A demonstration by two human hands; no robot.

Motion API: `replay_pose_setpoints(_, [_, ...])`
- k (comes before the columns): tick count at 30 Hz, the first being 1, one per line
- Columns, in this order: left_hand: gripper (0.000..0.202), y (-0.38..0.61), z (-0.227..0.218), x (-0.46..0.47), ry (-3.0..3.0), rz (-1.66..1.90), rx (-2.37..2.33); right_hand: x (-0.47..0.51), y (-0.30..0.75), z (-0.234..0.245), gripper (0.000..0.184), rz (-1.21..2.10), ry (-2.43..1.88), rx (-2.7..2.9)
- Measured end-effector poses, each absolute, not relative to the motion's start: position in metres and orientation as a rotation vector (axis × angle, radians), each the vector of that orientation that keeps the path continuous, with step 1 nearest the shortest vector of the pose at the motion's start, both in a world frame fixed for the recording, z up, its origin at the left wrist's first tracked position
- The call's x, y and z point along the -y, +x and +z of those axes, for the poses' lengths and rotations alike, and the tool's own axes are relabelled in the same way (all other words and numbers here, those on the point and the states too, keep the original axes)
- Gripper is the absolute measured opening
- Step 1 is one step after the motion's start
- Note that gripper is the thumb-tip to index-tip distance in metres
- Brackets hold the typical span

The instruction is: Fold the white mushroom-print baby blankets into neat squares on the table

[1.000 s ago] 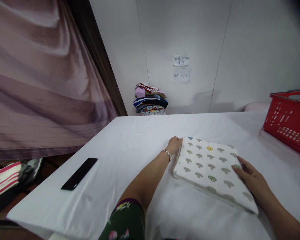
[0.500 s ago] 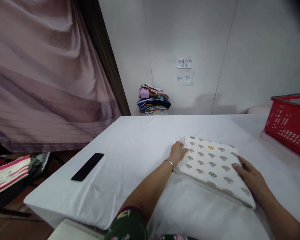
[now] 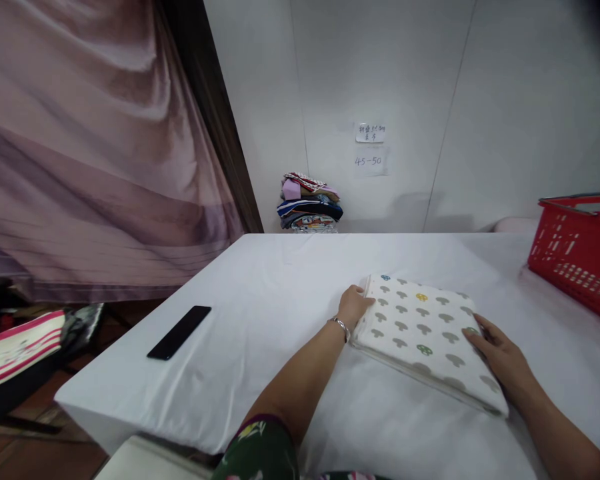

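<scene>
A folded white cloth (image 3: 425,337) printed with small grey, green and yellow mushrooms lies flat on the white-covered table (image 3: 260,313). My left hand (image 3: 356,305), with a bracelet at the wrist, grips the cloth's left edge, fingers curled under it. At the cloth's right side my right hand (image 3: 497,353) rests with its fingers lying on top of the fabric.
A black phone (image 3: 179,332) lies near the table's left edge. A red plastic basket (image 3: 577,257) stands at the far right. A stack of folded clothes (image 3: 310,203) sits against the back wall under two paper notes (image 3: 370,143). A mauve curtain (image 3: 90,153) hangs at left.
My left hand slid a little toward me along the cloth's left edge. The view shifted slightly; the cloth and right hand stay where they were.
</scene>
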State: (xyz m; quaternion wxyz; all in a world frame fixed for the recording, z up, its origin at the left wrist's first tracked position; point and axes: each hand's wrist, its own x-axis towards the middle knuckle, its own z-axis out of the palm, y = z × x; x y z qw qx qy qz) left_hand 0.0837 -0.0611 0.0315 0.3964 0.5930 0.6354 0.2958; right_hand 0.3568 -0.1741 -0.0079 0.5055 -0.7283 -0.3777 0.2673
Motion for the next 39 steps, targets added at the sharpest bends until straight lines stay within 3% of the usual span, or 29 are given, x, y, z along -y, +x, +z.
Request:
replay_pose_setpoints(12, [0.021, 0.091, 0.03, 0.058, 1.688, 0.706, -1.664, 0.173, 0.355, -0.007, 0.072, 0.71, -1.767, 0.863])
replay_pose_setpoints(39, [0.024, 0.106, 0.023, 0.005, 1.592, 0.635, -1.619, 0.173, 0.357, -0.005, 0.071, 0.709, -1.806, 0.893])
